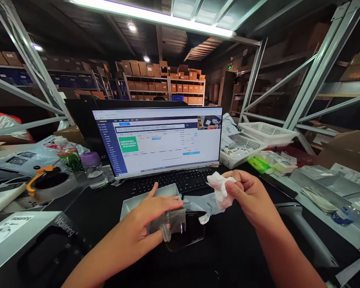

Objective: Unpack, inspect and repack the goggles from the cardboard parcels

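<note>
My right hand pinches a crumpled white tissue between thumb and fingers, above the desk in front of the keyboard. My left hand is stretched out with its fingers apart, over the left part of a dark smartphone lying on the black mat. Clear, wrinkled plastic film shows at its thumb; whether it is stuck there I cannot tell. Behind that hand stands an open grey box, partly hidden. A translucent plastic sleeve and a small white label strip lie beyond the phone.
A monitor and keyboard stand ahead. To the right lie a barcode scanner, white baskets and a small bottle. At left are a tape roll, a purple-lidded bottle and a box marked Wakening.
</note>
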A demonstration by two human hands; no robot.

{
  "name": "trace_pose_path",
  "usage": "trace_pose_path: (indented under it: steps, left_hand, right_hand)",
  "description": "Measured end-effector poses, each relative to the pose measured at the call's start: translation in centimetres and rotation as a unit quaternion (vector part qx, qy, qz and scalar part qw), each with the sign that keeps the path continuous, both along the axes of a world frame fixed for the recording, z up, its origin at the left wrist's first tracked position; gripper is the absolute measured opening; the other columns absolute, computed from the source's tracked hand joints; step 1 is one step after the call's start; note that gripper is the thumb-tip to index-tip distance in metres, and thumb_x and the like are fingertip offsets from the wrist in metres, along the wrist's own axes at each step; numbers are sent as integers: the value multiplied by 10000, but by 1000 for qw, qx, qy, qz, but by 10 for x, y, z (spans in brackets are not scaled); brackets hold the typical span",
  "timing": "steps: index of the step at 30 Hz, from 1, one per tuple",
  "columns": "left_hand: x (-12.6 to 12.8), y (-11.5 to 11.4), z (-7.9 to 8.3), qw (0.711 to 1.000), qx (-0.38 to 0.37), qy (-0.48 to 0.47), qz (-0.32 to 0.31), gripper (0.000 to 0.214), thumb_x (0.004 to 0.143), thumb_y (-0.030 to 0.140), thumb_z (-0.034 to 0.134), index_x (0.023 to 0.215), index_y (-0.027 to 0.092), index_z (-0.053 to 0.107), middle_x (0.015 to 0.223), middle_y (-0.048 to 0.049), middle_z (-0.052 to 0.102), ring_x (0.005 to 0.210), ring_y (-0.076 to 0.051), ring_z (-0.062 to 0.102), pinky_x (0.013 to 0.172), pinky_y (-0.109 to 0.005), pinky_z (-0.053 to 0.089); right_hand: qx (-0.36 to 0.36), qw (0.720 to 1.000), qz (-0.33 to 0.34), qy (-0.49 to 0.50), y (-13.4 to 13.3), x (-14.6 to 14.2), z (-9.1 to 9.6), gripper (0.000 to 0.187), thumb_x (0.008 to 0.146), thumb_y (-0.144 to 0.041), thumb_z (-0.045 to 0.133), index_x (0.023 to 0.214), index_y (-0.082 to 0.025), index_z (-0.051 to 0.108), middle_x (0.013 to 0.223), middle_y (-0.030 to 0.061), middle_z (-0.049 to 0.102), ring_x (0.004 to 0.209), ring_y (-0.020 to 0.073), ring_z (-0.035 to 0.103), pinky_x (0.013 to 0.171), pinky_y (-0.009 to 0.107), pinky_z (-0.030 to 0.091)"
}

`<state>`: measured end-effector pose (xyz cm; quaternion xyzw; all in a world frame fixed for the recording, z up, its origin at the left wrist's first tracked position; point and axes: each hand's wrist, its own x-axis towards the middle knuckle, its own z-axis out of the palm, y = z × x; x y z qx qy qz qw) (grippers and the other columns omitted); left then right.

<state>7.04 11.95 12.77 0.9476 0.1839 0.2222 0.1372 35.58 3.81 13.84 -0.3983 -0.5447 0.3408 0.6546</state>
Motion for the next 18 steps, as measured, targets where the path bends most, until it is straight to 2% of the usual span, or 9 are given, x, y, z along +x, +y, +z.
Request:
trace_pose_path:
  steps: [4,7,9,11,12,15,18]
  left_hand:
    - [1,-1,0,1000,2,5,-7,606,907,114,537,1431,402,441,1383,60,626,1280,-144,590,1241,-589,60]
    - [4,-2,-2,1000,0,4,-3,639,833,65,554,1397,360,499,1354,47,651,1245,-158,619,1243,-576,134]
    - [8,-3,-6,1000,0,-16,26,595,776,71,590,1322,307,588,1274,27,703,1212,-203,649,1211,-548,305]
    - [10,-4,-9,996,6,-58,72,519,730,99,636,1221,264,673,1170,7,752,1186,-262,667,1094,-502,495]
    - [11,-5,-11,992,12,-84,91,480,715,115,659,1173,250,703,1120,1,769,1162,-279,680,1039,-482,547]
    - [12,-7,-11,983,39,-148,98,421,697,137,695,1105,233,739,1019,0,790,1008,-250,743,1046,-468,544]
    - [13,-10,-7,974,74,-192,94,419,683,125,709,1086,230,743,996,7,792,946,-205,752,1048,-425,546]
  right_hand:
    - [-19,999,26,-32,0,-13,-4,534,871,-426,735,617,-206,320,769,-2,554,641,111,517,591,230,404]
    - [-37,995,64,-73,-2,-30,-11,523,881,-435,711,619,-208,319,756,-10,521,658,115,474,602,237,384]
    - [-66,985,103,-120,-3,-40,-16,510,874,-414,716,626,-212,319,677,-40,457,619,107,405,566,233,329]
    - [-95,971,133,-176,-4,-45,-20,513,845,-365,752,617,-210,319,612,-67,381,586,99,330,532,236,263]
    - [-100,964,139,-201,-4,-45,-20,514,830,-338,768,608,-206,323,597,-74,360,581,97,307,527,238,244]
    - [-95,951,151,-253,-5,-38,-19,481,798,-272,800,597,-192,370,601,-78,414,589,91,331,542,231,253]
    - [-91,929,200,-299,-4,-28,-15,429,744,-229,853,614,-187,447,622,-81,491,603,87,396,576,216,294]
